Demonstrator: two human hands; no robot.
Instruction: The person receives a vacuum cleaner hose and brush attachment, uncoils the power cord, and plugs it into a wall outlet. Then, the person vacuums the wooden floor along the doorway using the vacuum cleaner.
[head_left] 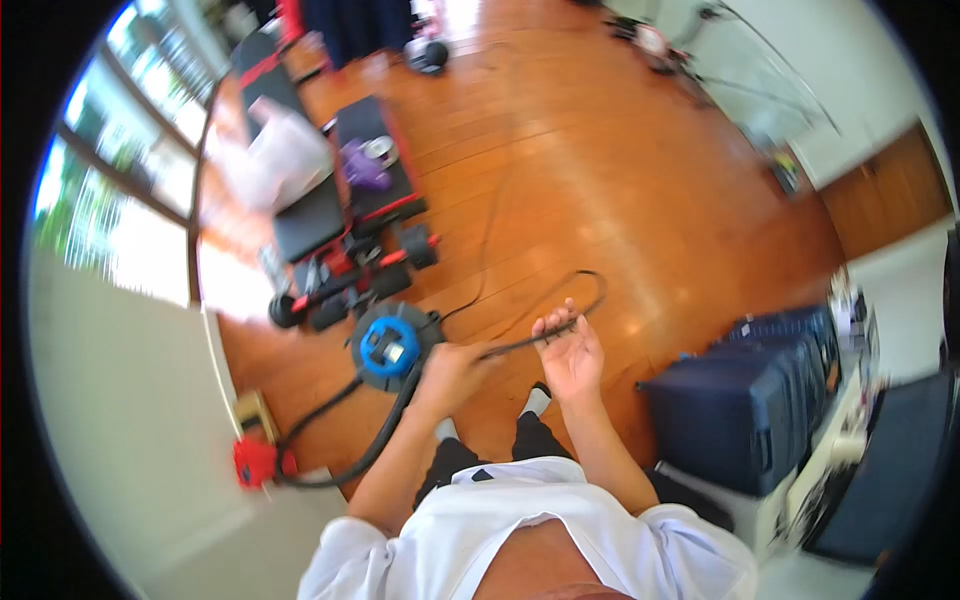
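Note:
My left hand is closed around a thin black power cord, in front of a canister vacuum cleaner with a blue top and dark body. The cord stretches across to my right hand, which is turned palm up with its fingers curled over the cord. Beyond that hand the cord bends into a loop above the floor and comes back to the left. From the vacuum a thick black hose curves down past my left forearm. The picture is somewhat blurred.
A weight bench with dumbbells stands ahead on the left, a pale plastic bag on it. Dark blue suitcases stand on the right. A red object lies by the left wall. Another stretch of cord trails over the wooden floor.

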